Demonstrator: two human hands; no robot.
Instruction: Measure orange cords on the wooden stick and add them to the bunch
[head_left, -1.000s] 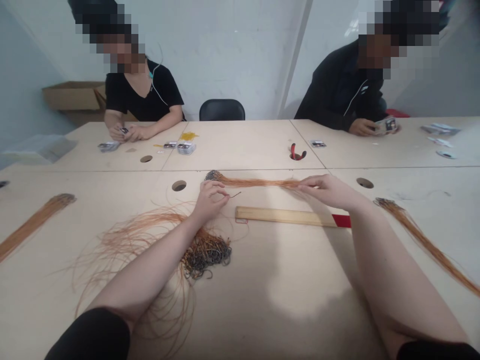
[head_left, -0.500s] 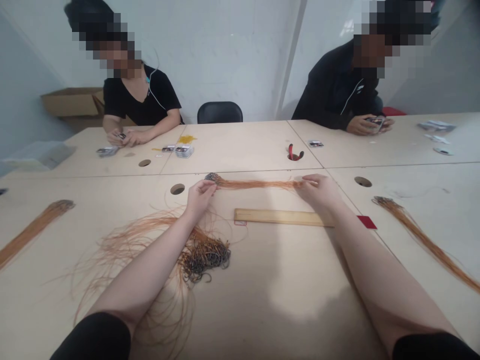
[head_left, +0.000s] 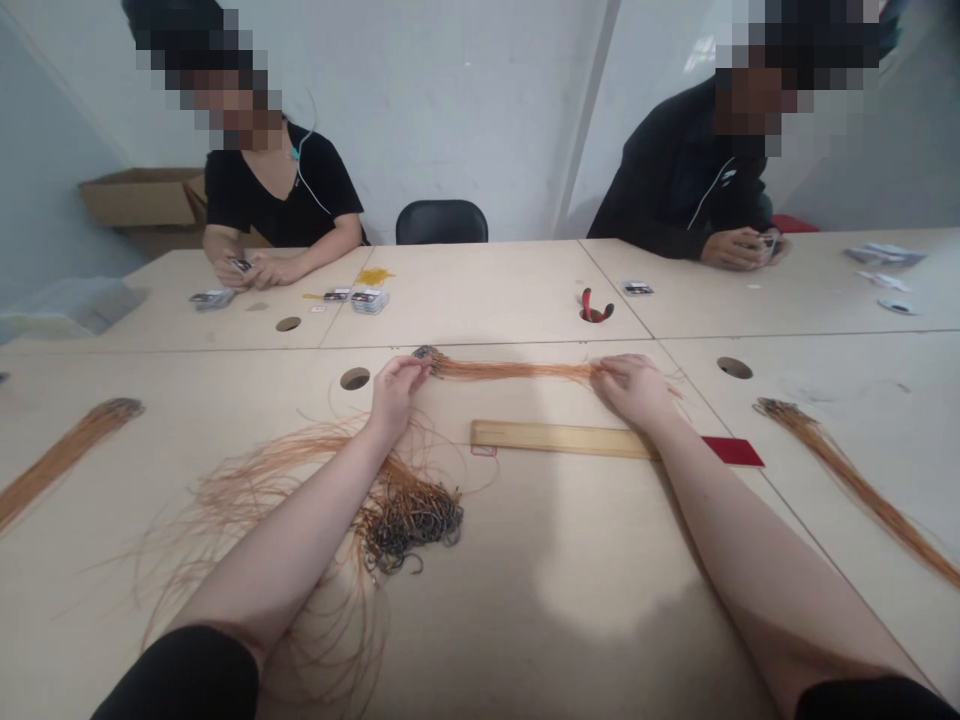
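A bundle of fish hooks on orange line (head_left: 517, 370) lies straight across the table between my hands. At its dark hook end, my left hand (head_left: 395, 390) is closed, thumb and fingers pinching beside the hooks. My right hand (head_left: 634, 388) is closed over the line near the other end, and loose strands stick out past it. Close to my left forearm sits a tangled pile of fish hooks (head_left: 412, 525), its orange lines fanning out to the left and below. A wooden ruler (head_left: 562, 438) lies just below the stretched bundle, partly under my right forearm.
More bundled hooks lie at the left (head_left: 67, 455) and right (head_left: 847, 470). A red card (head_left: 735, 451) is beside my right forearm. Red-handled pliers (head_left: 596, 308) stand in a table hole. Two people sit opposite, handling small packs; stacked packs (head_left: 369, 300) lie near one.
My right hand has turned flatter over the line, and the strand ends now show beyond it. More of the red card shows. My left hand stays at the hook end.
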